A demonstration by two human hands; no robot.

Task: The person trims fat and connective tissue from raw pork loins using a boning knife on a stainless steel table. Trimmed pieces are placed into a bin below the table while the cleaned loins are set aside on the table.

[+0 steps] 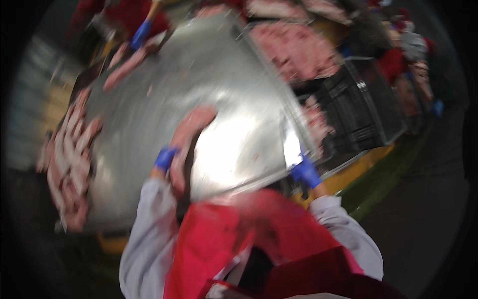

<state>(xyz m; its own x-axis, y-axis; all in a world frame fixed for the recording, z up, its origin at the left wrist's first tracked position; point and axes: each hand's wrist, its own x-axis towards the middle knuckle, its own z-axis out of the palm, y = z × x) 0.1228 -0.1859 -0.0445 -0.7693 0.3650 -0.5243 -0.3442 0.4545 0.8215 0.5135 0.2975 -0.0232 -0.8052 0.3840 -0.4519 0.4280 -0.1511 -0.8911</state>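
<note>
A long pink strip of meat (191, 127) lies on the metal table, its near end by the table's front edge. My left hand (166, 158), in a blue glove, is closed on the strip's left side, close to the near end. At the table's right edge my blue-gloved right hand (306, 172) is wrapped round the handle of a knife. The bright knife blade (293, 142) points away from me over the table's rim. Motion blur softens the fingers of both hands.
Many meat strips (74, 159) are heaped along the left edge of the metal table (144, 114). At the far left, another person's blue-gloved hand (141, 35) is at a meat strip (124, 69). Right of the table stand a meat-filled crate (294, 50) and a black crate (348, 107).
</note>
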